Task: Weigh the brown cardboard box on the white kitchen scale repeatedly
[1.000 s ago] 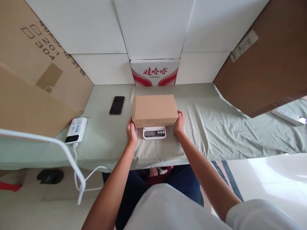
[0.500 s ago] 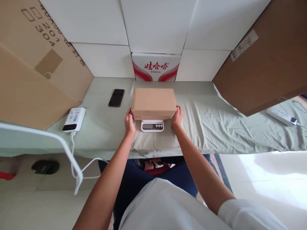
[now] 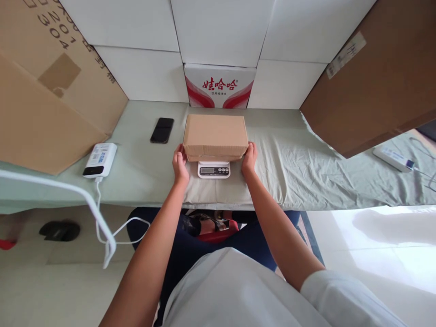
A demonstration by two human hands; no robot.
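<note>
A small brown cardboard box rests on a white digital scale, whose display and buttons show in front of the box's near side. My left hand is at the box's near left corner with its fingers curled against the side. At the opposite corner, my right hand grips the right side in the same manner. The box hides most of the scale's weighing plate and some of my fingertips. I cannot read any figure on the display.
A black phone lies left of the box. Farther left is a white power bank with a cable. Large cartons flank the cloth-covered table, and white boxes line the back. Another white device sits at far right.
The camera view has tilted slightly, so everything appears a little higher in the picture. The box stays on the scale, with both hands still at its sides.
</note>
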